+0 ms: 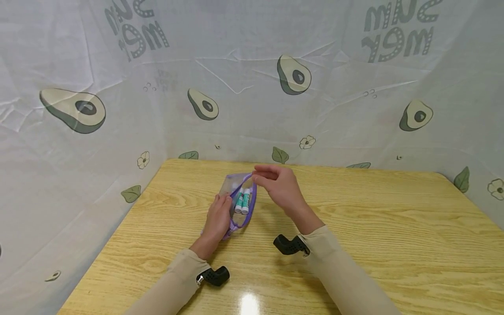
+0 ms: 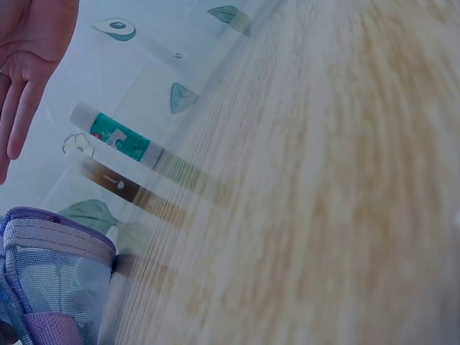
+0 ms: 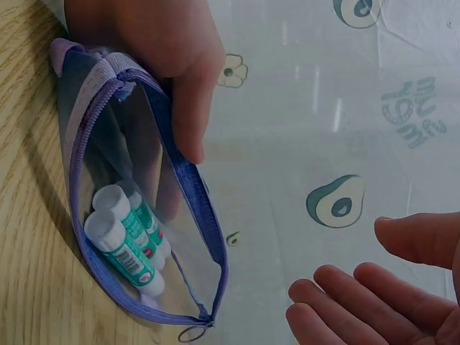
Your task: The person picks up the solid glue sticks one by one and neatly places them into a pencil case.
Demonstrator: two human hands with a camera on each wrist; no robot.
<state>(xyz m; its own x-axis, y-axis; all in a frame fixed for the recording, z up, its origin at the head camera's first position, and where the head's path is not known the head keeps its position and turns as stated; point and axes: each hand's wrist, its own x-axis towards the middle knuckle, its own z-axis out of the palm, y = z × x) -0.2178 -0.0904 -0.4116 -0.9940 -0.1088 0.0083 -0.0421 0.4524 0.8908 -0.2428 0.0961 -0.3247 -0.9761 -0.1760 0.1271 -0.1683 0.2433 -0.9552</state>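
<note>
My left hand (image 1: 218,216) holds a mesh zip pouch (image 3: 68,115) with purple trim by its side. In the right wrist view the left thumb lies along the zip edge, with fingers showing through the mesh. The zip gapes, and several white glue sticks (image 3: 118,248) with green labels lie inside. My right hand (image 1: 281,188) is beside the pouch's far corner, fingers extended and holding nothing; the right wrist view shows it apart from the pouch. In the left wrist view, a glue stick (image 2: 118,136) and a brown-labelled stick (image 2: 115,181) stand upright on the table.
The pouch is on a wood-grain table (image 1: 354,218). A pale cloth (image 1: 244,131) printed with avocados hangs behind the table and along its left side. Black wrist mounts (image 1: 289,245) stick out from both sleeves.
</note>
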